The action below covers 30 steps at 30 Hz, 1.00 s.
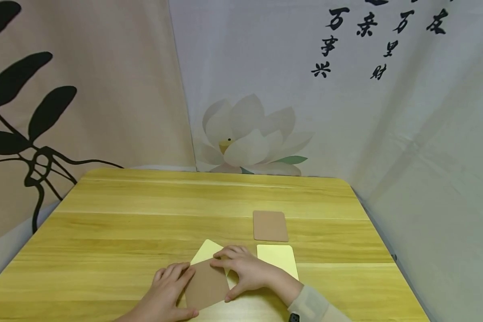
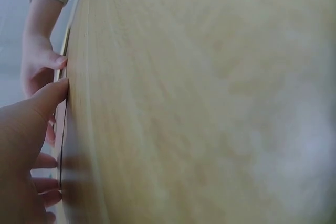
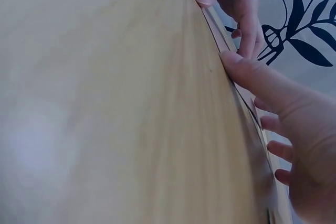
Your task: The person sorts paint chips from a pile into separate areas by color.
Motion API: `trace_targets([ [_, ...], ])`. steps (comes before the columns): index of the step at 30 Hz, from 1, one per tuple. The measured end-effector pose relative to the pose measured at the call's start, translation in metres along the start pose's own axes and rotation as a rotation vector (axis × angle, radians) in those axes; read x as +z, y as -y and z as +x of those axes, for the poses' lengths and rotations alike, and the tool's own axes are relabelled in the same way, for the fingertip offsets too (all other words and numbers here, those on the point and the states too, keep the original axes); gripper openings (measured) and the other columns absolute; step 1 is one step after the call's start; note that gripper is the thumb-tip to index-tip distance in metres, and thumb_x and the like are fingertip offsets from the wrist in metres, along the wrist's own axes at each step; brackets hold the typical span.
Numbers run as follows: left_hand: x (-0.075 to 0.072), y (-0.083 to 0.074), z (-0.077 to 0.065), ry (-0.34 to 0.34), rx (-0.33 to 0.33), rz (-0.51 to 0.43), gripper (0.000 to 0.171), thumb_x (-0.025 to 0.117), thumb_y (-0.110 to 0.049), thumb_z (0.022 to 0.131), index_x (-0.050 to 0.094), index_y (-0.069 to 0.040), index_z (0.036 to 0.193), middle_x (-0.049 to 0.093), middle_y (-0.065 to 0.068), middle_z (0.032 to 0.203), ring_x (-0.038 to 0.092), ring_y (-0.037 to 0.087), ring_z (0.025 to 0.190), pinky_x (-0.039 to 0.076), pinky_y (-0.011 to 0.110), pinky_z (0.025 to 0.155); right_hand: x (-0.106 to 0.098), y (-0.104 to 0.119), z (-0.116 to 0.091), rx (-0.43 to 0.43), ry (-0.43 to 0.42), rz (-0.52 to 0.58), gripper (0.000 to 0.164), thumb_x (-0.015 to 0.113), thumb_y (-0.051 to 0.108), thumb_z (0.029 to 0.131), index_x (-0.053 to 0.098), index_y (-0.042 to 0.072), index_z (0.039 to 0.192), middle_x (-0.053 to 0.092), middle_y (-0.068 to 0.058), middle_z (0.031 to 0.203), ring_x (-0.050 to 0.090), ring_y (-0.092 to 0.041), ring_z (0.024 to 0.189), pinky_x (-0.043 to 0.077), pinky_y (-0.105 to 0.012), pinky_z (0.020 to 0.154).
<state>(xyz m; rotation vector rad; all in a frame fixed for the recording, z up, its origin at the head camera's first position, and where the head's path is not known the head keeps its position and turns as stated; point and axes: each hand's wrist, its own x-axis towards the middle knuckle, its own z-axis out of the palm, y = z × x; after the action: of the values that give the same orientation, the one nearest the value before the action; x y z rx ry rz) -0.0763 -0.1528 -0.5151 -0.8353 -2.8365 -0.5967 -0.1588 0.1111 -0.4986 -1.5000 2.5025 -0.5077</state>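
Note:
A brown square card (image 1: 207, 285) with straight sides lies at the table's near middle, turned at a slant over a pale yellow sheet (image 1: 206, 251) that shows at its top and right. My left hand (image 1: 163, 295) holds its left side, thumb at the lower edge and fingertips by the upper left corner. On the other side my right hand (image 1: 249, 270) grips it with curved fingers at the upper right corner and thumb at the lower right. Both wrist views show the card edge-on as a thin strip, with left thumb (image 2: 52, 95) and right thumb (image 3: 244, 69) along it.
Right of my hands lies another pale yellow square (image 1: 277, 258), partly behind my right forearm. A brown square with rounded corners (image 1: 270, 226) lies just beyond it. The wooden table (image 1: 145, 201) ends at a fabric backdrop (image 1: 249, 67) printed with a lotus and characters.

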Motion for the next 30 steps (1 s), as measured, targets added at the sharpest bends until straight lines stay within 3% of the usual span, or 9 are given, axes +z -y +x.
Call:
trace_targets([
  [11, 0.0, 0.001, 0.001, -0.039, 0.048, 0.039, 0.094, 0.063, -0.074, 0.071, 0.06, 0.003, 0.125, 0.05, 0.013, 0.124, 0.045, 0.028, 0.112, 0.036, 0.05, 0.081, 0.004, 0.0, -0.001, -0.015, -0.034, -0.051, 0.086, 0.076, 0.057, 0.071, 0.046, 0.022, 0.143, 0.039, 0.005, 0.143, 0.027, -0.014, 0.135, 0.025, -0.041, 0.108],
  [18, 0.0, 0.0, 0.004, -0.019, 0.011, 0.018, 0.101, 0.065, -0.077, 0.066, 0.058, 0.003, 0.128, 0.049, 0.012, 0.124, 0.044, 0.03, 0.114, 0.035, 0.053, 0.085, 0.005, -0.001, -0.001, -0.009, -0.047, -0.058, 0.085, 0.076, 0.057, 0.071, 0.046, 0.023, 0.143, 0.037, 0.006, 0.144, 0.026, -0.013, 0.135, 0.026, -0.041, 0.107],
  [23, -0.001, 0.0, 0.009, -0.006, -0.008, 0.03, 0.105, 0.066, -0.078, 0.063, 0.054, 0.0, 0.133, 0.049, 0.011, 0.126, 0.044, 0.03, 0.115, 0.034, 0.055, 0.09, 0.001, 0.0, -0.002, 0.015, -0.052, -0.054, 0.086, 0.076, 0.056, 0.071, 0.045, 0.024, 0.144, 0.037, 0.006, 0.144, 0.026, -0.014, 0.135, 0.025, -0.044, 0.108],
  [30, -0.004, -0.002, 0.023, -0.051, 0.026, 0.08, 0.101, 0.076, -0.068, 0.059, 0.055, -0.002, 0.133, 0.049, 0.012, 0.126, 0.043, 0.029, 0.115, 0.033, 0.051, 0.091, -0.009, -0.001, -0.007, 0.048, -0.078, -0.067, 0.087, 0.078, 0.053, 0.068, 0.046, 0.024, 0.144, 0.037, 0.004, 0.145, 0.027, -0.017, 0.135, 0.029, -0.046, 0.106],
])
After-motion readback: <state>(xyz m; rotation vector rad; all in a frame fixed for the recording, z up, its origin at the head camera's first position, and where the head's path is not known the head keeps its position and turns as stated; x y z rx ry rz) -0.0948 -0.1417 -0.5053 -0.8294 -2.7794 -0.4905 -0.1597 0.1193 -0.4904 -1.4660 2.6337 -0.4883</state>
